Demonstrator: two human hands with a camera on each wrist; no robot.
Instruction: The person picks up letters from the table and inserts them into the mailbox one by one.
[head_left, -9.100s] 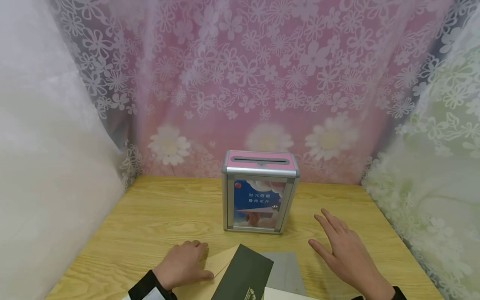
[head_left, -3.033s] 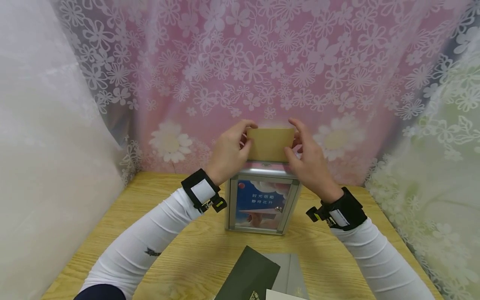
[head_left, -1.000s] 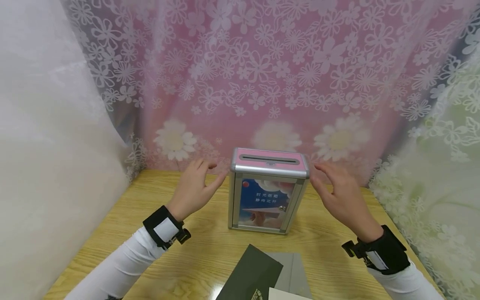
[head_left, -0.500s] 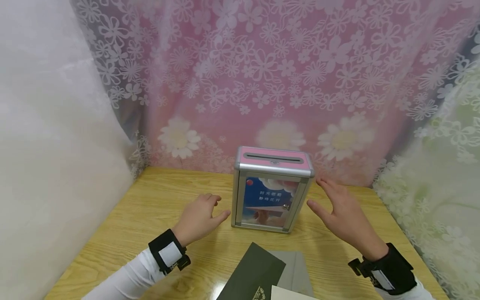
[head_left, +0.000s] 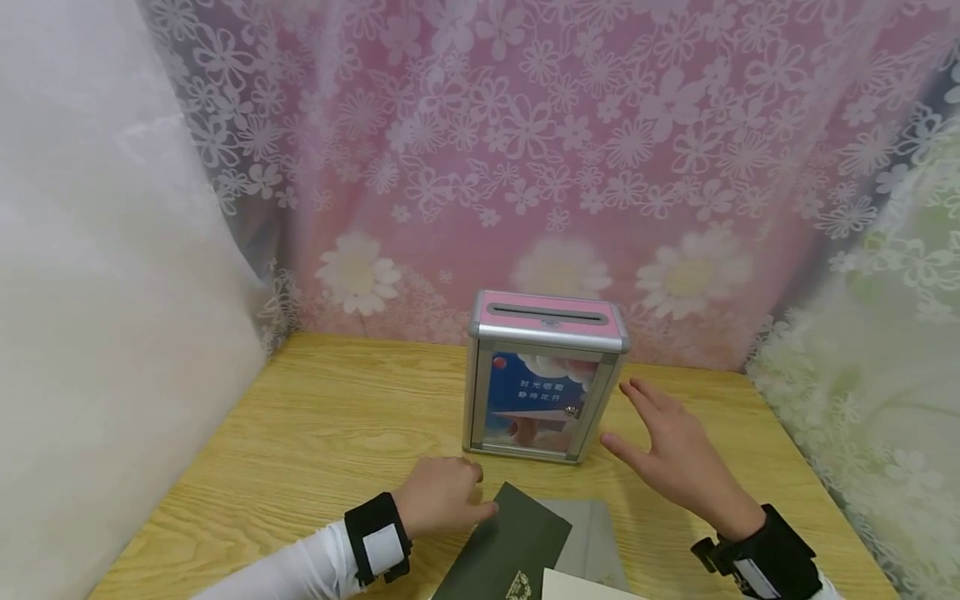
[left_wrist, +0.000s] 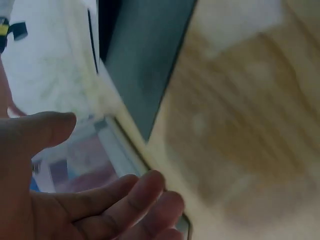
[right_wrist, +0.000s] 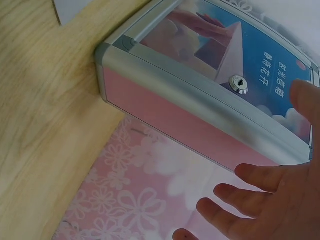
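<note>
A silver-framed mailbox [head_left: 540,400] with a pink slotted top stands upright on the table; its blue picture door carries a keyhole lock [right_wrist: 238,84]. In front of it lie a dark green envelope [head_left: 513,537], a grey one [head_left: 596,542] beneath it, and a cream envelope [head_left: 581,587] cut off by the frame edge. My left hand [head_left: 442,497] hovers by the green envelope's upper left edge, fingers loosely bent, holding nothing. In the left wrist view a gap shows between its fingers and the envelope's corner. My right hand [head_left: 678,454] spreads its fingers beside the mailbox's right side, holding nothing.
The wooden table [head_left: 315,417] runs back to a pink flowered curtain [head_left: 450,167]. White sheeting [head_left: 112,292] hangs on the left, and a pale flowered curtain [head_left: 885,350] on the right. Both wrists wear black camera straps.
Three seconds ago both hands held a tan envelope at the mailbox slot; it is now out of sight. Since then the hands have parted and lowered, the left reaching the green envelope.
</note>
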